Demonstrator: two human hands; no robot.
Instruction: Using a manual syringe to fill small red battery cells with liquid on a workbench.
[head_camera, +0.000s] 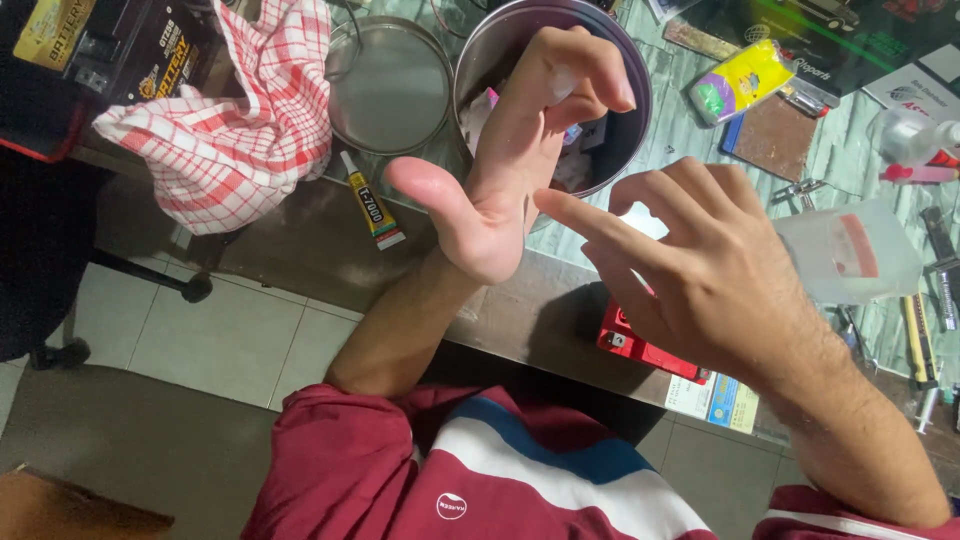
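Observation:
My left hand (510, 160) is raised palm up over the table edge, fingers curled above a round metal tin (620, 150); it holds nothing that I can see. My right hand (700, 270) hovers beside it, fingers spread and bent, index finger pointing at the left palm, also holding nothing. Under the right hand lies a red box-shaped object (640, 350) at the table's front edge. The tin holds small mixed items, mostly hidden by the left hand.
A red-and-white checked cloth (230, 130) lies at the left, next to a round metal lid (390, 85) and a small glue tube (372, 205). A clear plastic container (850, 255), a yellow packet (740, 80) and several hand tools (925, 340) sit at the right. Tiled floor below.

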